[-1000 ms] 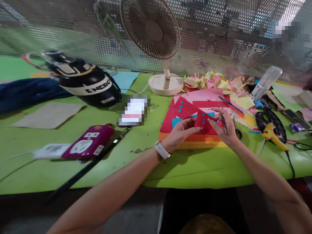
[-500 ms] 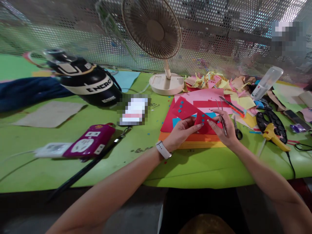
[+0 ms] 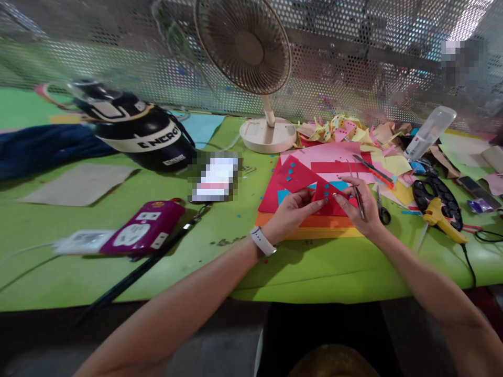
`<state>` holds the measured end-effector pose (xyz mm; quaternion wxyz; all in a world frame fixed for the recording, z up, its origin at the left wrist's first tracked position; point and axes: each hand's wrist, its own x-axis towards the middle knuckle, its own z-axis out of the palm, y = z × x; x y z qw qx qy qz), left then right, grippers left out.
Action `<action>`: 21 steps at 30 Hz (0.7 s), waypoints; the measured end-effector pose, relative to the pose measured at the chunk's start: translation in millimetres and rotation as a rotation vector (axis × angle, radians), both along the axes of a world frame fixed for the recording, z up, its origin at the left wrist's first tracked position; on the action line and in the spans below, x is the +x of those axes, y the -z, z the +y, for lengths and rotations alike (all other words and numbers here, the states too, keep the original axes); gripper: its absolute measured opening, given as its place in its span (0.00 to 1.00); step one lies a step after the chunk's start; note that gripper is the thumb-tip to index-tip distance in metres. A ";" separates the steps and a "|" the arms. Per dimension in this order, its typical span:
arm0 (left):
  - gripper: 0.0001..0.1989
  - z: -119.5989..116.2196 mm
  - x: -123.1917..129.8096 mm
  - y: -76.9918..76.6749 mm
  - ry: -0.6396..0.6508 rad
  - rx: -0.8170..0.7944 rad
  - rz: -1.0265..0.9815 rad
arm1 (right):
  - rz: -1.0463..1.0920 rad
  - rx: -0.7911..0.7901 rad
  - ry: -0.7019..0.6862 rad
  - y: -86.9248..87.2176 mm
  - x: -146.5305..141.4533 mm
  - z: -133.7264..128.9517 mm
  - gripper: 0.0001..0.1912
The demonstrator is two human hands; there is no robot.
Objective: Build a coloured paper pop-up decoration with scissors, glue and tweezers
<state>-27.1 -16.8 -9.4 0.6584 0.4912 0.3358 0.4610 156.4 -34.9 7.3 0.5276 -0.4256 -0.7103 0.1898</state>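
My left hand [image 3: 290, 213] pinches the left side of a small red paper piece [image 3: 324, 202] that carries a row of blue dots. On its right side, the thumb of my right hand [image 3: 367, 207] presses the same piece. A pair of metal tweezers [image 3: 359, 198] also rests in my right hand, its tips pointing up and away. Under both hands lie stacked red sheets [image 3: 271, 196] and an orange sheet [image 3: 271, 220]. Another red piece with blue squares [image 3: 294, 173] lies just beyond my left hand, and blue paper [image 3: 283, 195] shows beside its fingers.
Scissors [image 3: 384, 213], a craft knife [image 3: 375, 172], a yellow glue gun [image 3: 437, 217] and a black palette [image 3: 451, 209] lie right. Paper scraps [image 3: 341, 128] heap behind. A fan [image 3: 267, 137], a phone [image 3: 218, 178], a black bottle [image 3: 149, 139] and a purple power strip [image 3: 143, 228] stand left and back.
Almost nothing differs. The whole view has shifted very slightly, and both hands keep the same hold on the red paper piece.
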 end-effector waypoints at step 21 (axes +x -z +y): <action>0.18 -3.6 2.2 -1.2 0.008 0.051 0.044 | -0.030 0.004 0.026 0.0 0.8 1.1 0.14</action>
